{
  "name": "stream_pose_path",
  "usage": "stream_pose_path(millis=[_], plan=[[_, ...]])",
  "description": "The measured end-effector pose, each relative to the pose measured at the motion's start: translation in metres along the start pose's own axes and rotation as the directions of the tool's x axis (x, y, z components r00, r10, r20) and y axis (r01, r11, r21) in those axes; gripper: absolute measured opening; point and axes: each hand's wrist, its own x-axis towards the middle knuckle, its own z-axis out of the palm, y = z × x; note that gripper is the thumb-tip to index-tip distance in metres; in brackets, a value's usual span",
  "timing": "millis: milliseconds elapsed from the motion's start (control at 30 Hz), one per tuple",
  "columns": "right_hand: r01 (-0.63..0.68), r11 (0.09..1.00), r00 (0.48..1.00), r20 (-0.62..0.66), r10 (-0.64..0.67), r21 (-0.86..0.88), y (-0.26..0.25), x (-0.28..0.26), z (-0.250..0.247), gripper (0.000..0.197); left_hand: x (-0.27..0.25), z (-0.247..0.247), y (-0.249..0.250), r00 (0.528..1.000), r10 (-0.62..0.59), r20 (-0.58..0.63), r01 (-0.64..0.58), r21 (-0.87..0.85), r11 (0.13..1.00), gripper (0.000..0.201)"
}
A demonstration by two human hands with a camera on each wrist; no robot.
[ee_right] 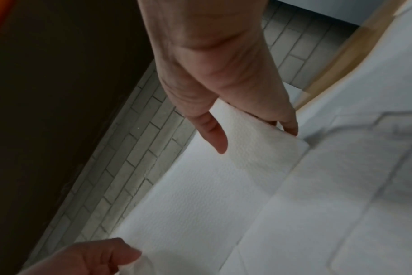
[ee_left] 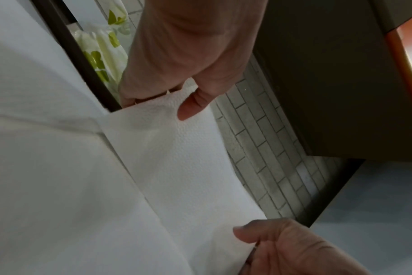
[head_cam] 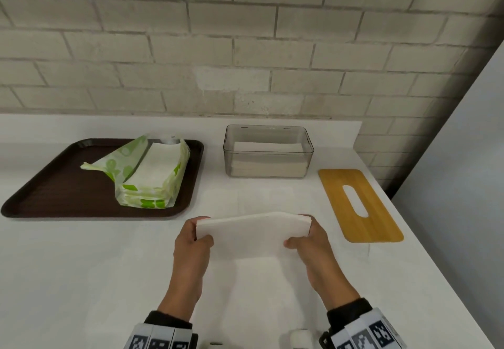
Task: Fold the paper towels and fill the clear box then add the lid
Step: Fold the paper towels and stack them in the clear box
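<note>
Head view: I held a paper towel (head_cam: 253, 232) up over the white counter (head_cam: 109, 266), one end pinched in each hand.

My left hand (head_cam: 192, 250) pinched the left end with thumb on the near side and fingers behind, and my right hand (head_cam: 309, 247) pinched the right end the same way. The towel was long from left to right, with its top edge bent over away from me and the rest hanging down toward me. It was in front of the clear box (head_cam: 268, 151), which sat by the wall and already had folded towels (head_cam: 267, 167) in the bottom. The wooden lid (head_cam: 360, 204) lay flat to the right of the box, its long side pointing away from me, slot facing up. On my left, the green and white towel pack (head_cam: 147, 174) lay open on the brown tray (head_cam: 54, 193).
</note>
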Motion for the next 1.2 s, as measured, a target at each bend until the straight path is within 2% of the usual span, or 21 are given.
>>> stream_pose_path(millis=[67,167,233,267,333,367,400,433,467,533,600,667,767,833,900,1000,1100,1200], plan=[[-0.038,0.999,0.999,0.004,0.038,-0.019,0.004,0.001,-0.001,0.038,0.001,0.000,-0.003,1.000,-0.016,0.001,0.016,0.009,1.000,0.025],[0.026,0.998,1.000,0.009,-0.026,-0.065,-0.010,0.003,-0.009,0.028,0.004,-0.008,0.002,1.000,-0.008,0.020,0.007,0.049,0.999,0.021],[0.115,0.991,0.993,0.025,-0.114,-0.067,-0.031,0.006,-0.016,0.023,0.006,-0.018,0.011,0.995,0.029,0.097,-0.046,0.181,0.982,0.025],[0.165,0.985,0.986,0.046,-0.162,-0.053,-0.045,0.006,-0.020,0.022,0.006,-0.021,0.015,0.984,0.039,0.176,-0.091,0.299,0.950,0.025],[0.270,0.962,0.953,0.151,-0.261,-0.043,-0.073,0.004,-0.025,0.023,0.000,-0.020,0.026,0.928,0.036,0.371,-0.256,0.565,0.784,0.025],[0.320,0.945,0.925,0.233,-0.298,-0.061,-0.086,0.002,-0.024,0.023,-0.004,-0.015,0.033,0.895,0.045,0.445,-0.345,0.622,0.703,0.028],[0.363,0.927,0.894,0.316,-0.319,-0.093,-0.098,-0.001,-0.022,0.022,-0.007,-0.008,0.038,0.869,0.072,0.490,-0.399,0.608,0.686,0.033],[0.398,0.908,0.865,0.383,-0.325,-0.128,-0.108,-0.005,-0.019,0.022,-0.010,-0.001,0.043,0.848,0.118,0.517,-0.437,0.555,0.708,0.036],[0.428,0.891,0.842,0.427,-0.331,-0.152,-0.116,-0.008,-0.016,0.022,-0.013,0.008,0.048,0.845,0.176,0.506,-0.436,0.458,0.775,0.035],[0.473,0.872,0.821,0.420,-0.387,-0.123,-0.122,-0.012,-0.009,0.024,-0.017,0.021,0.055,0.865,0.288,0.412,-0.409,0.243,0.880,0.025],[0.464,0.885,0.843,0.290,-0.453,0.033,-0.117,-0.013,-0.003,0.033,-0.019,0.029,0.056,0.883,0.348,0.314,-0.396,0.103,0.912,0.021],[0.391,0.911,0.891,0.194,-0.411,0.133,-0.099,-0.013,0.003,0.042,-0.021,0.033,0.053,0.893,0.377,0.244,-0.392,0.011,0.920,0.023],[0.331,0.944,0.922,0.219,-0.320,-0.014,-0.071,-0.018,0.021,0.031,-0.023,0.035,0.051,0.886,0.428,0.178,-0.427,-0.043,0.903,0.024],[0.394,0.915,0.912,0.156,-0.379,-0.082,-0.067,-0.022,0.029,0.025,-0.026,0.036,0.055,0.872,0.464,0.155,-0.452,-0.107,0.885,0.023],[0.464,0.885,0.883,0.105,-0.457,-0.048,-0.070,-0.024,0.032,0.022,-0.029,0.037,0.060,0.861,0.488,0.142,-0.466,-0.166,0.869,0.023],[0.492,0.868,0.870,0.071,-0.488,-0.066,-0.062,-0.022,0.036,0.026,-0.028,0.037,0.055,0.879,0.455,0.146,-0.427,-0.186,0.885,0.027],[0.405,0.892,0.914,0.076,-0.398,-0.201,-0.038,-0.016,0.043,0.033,-0.023,0.041,0.036,0.930,0.332,0.161,-0.328,-0.049,0.943,0.040],[0.342,0.923,0.940,0.069,-0.335,-0.176,-0.026,-0.014,0.043,0.038,-0.023,0.042,0.028,0.952,0.267,0.149,-0.268,-0.014,0.963,0.047]])
